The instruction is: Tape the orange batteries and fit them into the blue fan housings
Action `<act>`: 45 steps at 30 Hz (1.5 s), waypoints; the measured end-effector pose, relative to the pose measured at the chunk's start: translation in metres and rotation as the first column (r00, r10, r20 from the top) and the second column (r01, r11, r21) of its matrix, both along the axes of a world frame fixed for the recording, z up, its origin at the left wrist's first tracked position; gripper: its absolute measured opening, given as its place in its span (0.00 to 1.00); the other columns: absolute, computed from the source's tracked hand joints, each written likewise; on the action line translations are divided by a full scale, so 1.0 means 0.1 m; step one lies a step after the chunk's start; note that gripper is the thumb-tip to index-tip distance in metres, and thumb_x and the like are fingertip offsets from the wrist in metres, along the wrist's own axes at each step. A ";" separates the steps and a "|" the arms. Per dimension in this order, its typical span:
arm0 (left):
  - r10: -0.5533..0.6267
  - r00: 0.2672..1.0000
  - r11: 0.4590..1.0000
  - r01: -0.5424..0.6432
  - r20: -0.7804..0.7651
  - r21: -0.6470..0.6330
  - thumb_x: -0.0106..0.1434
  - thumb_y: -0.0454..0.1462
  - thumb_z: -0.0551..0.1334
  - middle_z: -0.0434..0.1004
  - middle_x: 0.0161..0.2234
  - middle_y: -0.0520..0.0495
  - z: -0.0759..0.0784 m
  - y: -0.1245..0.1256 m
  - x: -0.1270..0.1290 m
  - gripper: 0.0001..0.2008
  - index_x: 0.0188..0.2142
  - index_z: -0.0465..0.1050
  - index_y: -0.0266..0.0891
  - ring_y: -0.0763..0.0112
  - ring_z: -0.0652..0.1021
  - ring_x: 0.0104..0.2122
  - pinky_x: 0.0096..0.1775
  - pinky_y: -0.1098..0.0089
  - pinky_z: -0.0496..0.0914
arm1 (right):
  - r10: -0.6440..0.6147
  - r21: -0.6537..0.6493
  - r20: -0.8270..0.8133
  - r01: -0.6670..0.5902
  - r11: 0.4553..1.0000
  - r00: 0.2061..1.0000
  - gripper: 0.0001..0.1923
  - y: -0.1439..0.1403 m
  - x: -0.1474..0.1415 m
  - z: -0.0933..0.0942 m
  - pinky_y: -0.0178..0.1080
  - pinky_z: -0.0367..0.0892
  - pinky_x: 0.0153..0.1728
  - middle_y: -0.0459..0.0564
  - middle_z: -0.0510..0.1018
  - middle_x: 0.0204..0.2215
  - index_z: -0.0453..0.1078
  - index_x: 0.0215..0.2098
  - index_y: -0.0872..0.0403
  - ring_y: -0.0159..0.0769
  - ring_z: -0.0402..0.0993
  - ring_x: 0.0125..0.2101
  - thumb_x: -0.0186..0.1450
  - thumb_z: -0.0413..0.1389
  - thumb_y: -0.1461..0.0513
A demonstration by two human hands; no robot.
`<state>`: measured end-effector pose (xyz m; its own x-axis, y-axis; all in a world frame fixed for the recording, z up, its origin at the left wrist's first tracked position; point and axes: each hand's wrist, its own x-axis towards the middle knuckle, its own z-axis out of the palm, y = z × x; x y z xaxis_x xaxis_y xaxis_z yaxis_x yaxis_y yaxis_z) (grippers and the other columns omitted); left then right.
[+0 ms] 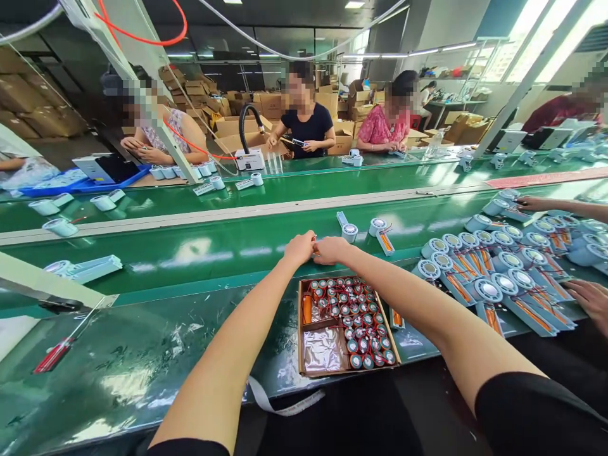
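Observation:
My left hand [300, 247] and my right hand [333, 250] meet over the green belt, fingers closed and pressed together. A small reddish bit shows between the fingertips; what they pinch is too small to make out. Nearer me, below my hands, lies an open cardboard box [301, 347] of upright cylindrical battery cells [363, 326] with red wires. One orange cell [307, 309] lies along its left side. Just beyond my right hand on the belt are a light-blue round-headed housing [349, 232] and another housing [379, 226] with an orange cell in its handle.
Many light-blue housings [489, 290] crowd the right side, where a neighbour's hands [591, 301] reach in. A red-handled screwdriver [56, 354] lies at left near a slanted post [47, 278]. A white strap [285, 405] hangs at the table edge. Several people sit across the belt [213, 250].

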<state>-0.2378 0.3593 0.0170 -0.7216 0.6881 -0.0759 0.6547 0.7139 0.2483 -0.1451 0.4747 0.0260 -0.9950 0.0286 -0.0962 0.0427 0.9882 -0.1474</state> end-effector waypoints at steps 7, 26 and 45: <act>0.090 0.991 0.991 -0.080 -0.095 0.104 0.73 0.43 0.53 0.78 0.52 0.34 0.23 -0.28 0.08 0.19 0.59 0.70 0.41 0.50 0.78 0.52 0.50 0.52 0.73 | 0.029 -0.075 -0.334 -0.057 0.996 0.942 0.17 0.01 0.82 0.27 0.45 0.59 0.67 0.55 0.71 0.64 0.73 0.60 0.55 0.43 0.66 0.64 0.75 0.53 0.62; -0.409 0.827 0.912 0.390 -0.386 -0.131 0.66 0.34 0.60 0.78 0.48 0.38 0.29 -1.07 1.09 0.11 0.42 0.81 0.37 0.53 0.72 0.49 0.52 0.54 0.70 | -0.296 -0.698 -0.515 -0.194 0.689 0.805 0.08 -0.65 2.87 -0.27 0.48 0.73 0.55 0.53 0.81 0.51 0.78 0.46 0.48 0.45 0.78 0.52 0.74 0.57 0.60; -0.025 0.990 0.784 0.105 -0.137 0.612 0.71 0.47 0.61 0.82 0.44 0.46 0.26 -2.22 2.05 0.15 0.35 0.80 0.42 0.66 0.80 0.44 0.49 0.64 0.74 | -0.567 -0.974 -0.192 -0.082 0.213 0.801 0.22 -1.36 2.86 -0.27 0.50 0.79 0.50 0.53 0.83 0.49 0.74 0.59 0.48 0.49 0.82 0.46 0.69 0.65 0.53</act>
